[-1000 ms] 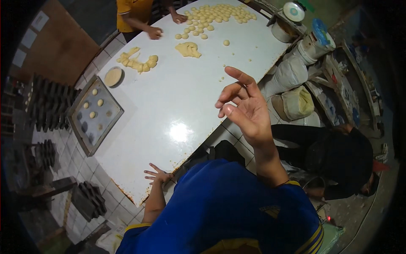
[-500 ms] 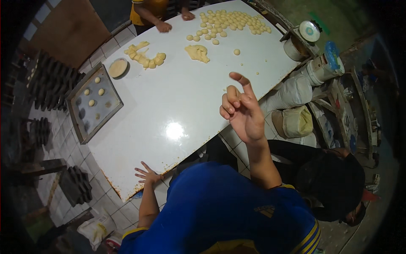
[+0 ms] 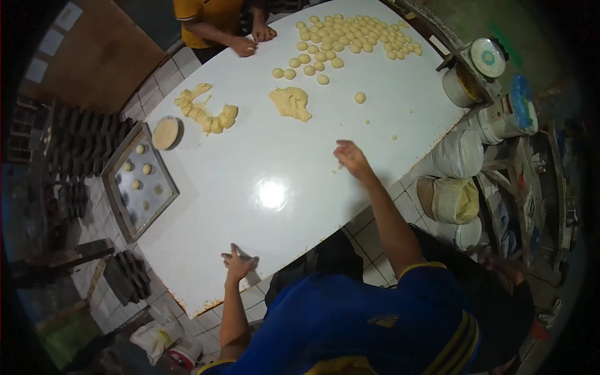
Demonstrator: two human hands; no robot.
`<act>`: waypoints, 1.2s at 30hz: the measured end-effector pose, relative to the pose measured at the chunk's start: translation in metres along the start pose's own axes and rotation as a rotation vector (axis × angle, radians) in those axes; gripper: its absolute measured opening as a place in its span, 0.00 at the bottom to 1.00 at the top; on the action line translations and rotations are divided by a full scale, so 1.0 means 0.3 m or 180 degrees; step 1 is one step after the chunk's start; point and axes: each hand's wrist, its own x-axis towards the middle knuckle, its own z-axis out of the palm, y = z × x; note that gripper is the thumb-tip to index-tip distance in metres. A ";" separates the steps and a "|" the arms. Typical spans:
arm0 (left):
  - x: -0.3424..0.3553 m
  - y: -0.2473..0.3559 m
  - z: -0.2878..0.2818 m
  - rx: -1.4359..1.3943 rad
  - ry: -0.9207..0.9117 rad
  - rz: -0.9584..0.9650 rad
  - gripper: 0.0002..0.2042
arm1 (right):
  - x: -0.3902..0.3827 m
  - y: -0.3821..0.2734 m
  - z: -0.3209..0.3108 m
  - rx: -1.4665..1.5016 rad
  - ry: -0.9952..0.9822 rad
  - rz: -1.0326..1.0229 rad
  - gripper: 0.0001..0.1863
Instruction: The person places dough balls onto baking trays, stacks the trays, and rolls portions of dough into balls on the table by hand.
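Observation:
My left hand (image 3: pixel 239 265) is over the front part of the white table (image 3: pixel 206 250), fingers spread and holding nothing. Farther right, my right hand (image 3: pixel 352 160) reaches over the tabletop with loosely bent fingers, a gap showing between them and nothing visible in them. Tiny dough crumbs (image 3: pixel 335 170) lie just below it. A single dough ball (image 3: pixel 360 98) sits beyond that hand. To its left rests a flattened lump of dough (image 3: pixel 291 104). Many round dough balls (image 3: pixel 337 45) are grouped at the far end, and cut dough pieces (image 3: pixel 214 120) form a curve at the left.
A metal tray (image 3: pixel 164 205) with several dough balls overlaps the table's left edge, beside a bowl (image 3: pixel 166 133) of pale powder. Across the table are a co-worker's hands (image 3: pixel 247 45). A scale (image 3: pixel 487 57), pot (image 3: pixel 459 87) and sacks (image 3: pixel 455 200) stand along the right; another person sits lower right.
My right hand has come down and forward from its raised pose toward the tabletop. The left hand has shifted slightly inward from the edge. The co-worker's hands have moved closer together, and the view has shifted.

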 end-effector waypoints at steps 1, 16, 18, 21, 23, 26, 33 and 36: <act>0.029 0.081 0.013 0.0037 -0.0016 -0.0001 0.62 | 0.133 0.040 -0.075 -0.0501 0.0373 -0.0261 0.31; 0.296 1.667 0.011 -0.5441 -0.1277 0.0245 0.22 | 0.586 -0.381 -0.144 -0.0959 -0.1857 -0.0475 0.41; 0.432 1.611 0.045 -0.5690 -0.1528 0.0492 0.19 | 0.740 -0.300 -0.153 -0.0888 -0.1290 -0.0735 0.42; 0.444 1.605 0.040 -0.5888 -0.1483 0.0365 0.13 | 1.080 -0.119 -0.162 -0.1629 0.0728 -0.1220 0.36; 0.408 1.559 0.042 -0.5216 -0.1284 0.0245 0.11 | 1.225 -0.051 -0.213 -0.2419 0.0752 -0.1578 0.27; 0.385 1.351 0.093 -0.3494 -0.0031 0.1007 0.07 | 1.336 -0.015 -0.244 -0.2821 0.0339 -0.1783 0.18; 0.130 0.538 0.100 -0.0237 0.1266 0.1018 0.11 | 0.346 0.088 0.415 -0.1758 -0.1880 -0.0946 0.19; 0.161 0.396 0.061 0.0250 0.1653 0.1287 0.15 | 0.033 0.175 0.652 -0.2260 -0.2886 -0.1372 0.15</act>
